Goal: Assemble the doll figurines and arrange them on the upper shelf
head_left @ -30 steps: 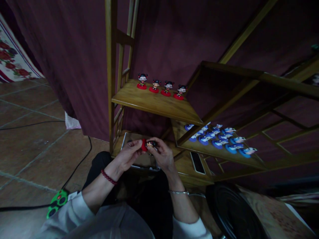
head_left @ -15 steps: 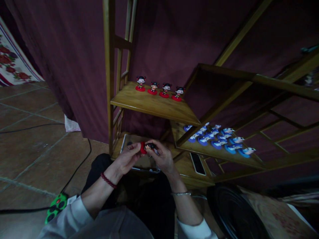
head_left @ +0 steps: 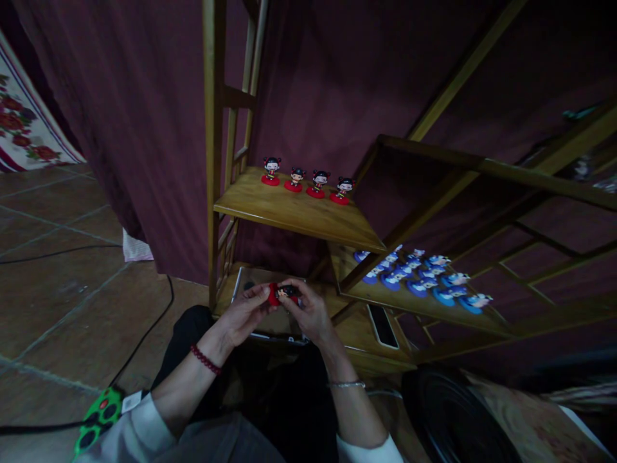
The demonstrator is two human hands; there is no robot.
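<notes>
Between my two hands, in front of my lap, lies a small doll figurine (head_left: 285, 292) with black hair and a red round base. My left hand (head_left: 248, 312) pinches the red base. The fingers of my right hand (head_left: 308, 312) are closed around the head end, partly covering it. Beneath my hands a shallow box (head_left: 248, 273) rests on the bottom shelf, mostly hidden. Several similar figurines (head_left: 319, 183) on red bases stand in a row on the wooden shelf (head_left: 294, 215) above.
Several blue and white figurines (head_left: 419, 280) stand in rows on a shelf at right. A phone (head_left: 382, 325) lies on the bottom board. A round black object (head_left: 457, 415) is at lower right. A green power strip (head_left: 99, 418) and cables lie on the tiled floor.
The view has tilted up slightly, so the shelves sit a little lower in the picture. Both hands keep hold of the figurine, which has barely shifted between them.
</notes>
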